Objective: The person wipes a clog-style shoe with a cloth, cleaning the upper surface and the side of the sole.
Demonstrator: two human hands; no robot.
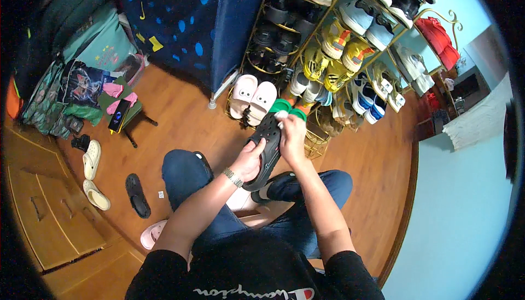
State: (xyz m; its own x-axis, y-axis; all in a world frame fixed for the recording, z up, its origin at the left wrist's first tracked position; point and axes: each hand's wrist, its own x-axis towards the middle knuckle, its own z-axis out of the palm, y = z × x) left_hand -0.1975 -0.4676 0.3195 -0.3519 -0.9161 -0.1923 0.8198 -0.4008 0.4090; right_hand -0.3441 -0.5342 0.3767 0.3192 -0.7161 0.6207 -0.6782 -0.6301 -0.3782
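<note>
In front of my knees, my left hand (248, 161), a metal watch on its wrist, grips a black clog (268, 160) by its side. The clog is tilted, with its holed toe pointing away from me. My right hand (293, 140) is closed round a small white tissue or cloth (281, 115), pressed against the clog's toe end. The fingertips of that hand are partly hidden. A similar black clog (138, 196) lies on the floor at the left. Just beyond my hands are pale pink slides (261, 103) and green shoes (298, 114).
A gold wire rack (314, 149) with many shoes stands ahead to the right. Cream clogs (97, 195) and a pink clog (152, 235) lie on the wooden floor at left. A small stool (143, 118) carries a phone (119, 115). Wooden drawers (54, 212) line the left side.
</note>
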